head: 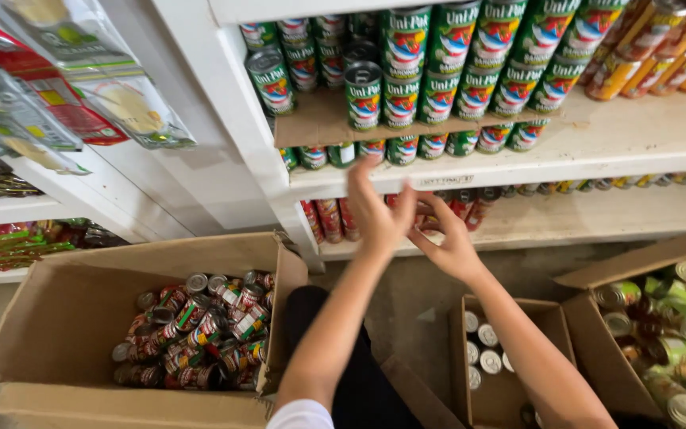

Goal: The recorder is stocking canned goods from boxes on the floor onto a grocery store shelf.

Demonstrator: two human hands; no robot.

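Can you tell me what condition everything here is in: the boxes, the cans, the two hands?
Left box: open, red cans jumbled inside.
Middle box: open, cans upright.
Right box: open, green cans lying.
Green cans: stacked upright.
Left hand: open, empty.
Right hand: open at red cans.

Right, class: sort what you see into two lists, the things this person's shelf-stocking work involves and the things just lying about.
In the work:
- left hand and right hand, reaching to the lower shelf
- red cans on that shelf
- open box of red cans

Lying about:
- green cans stacked above
- box of green cans
- small box of cans
- hanging packets
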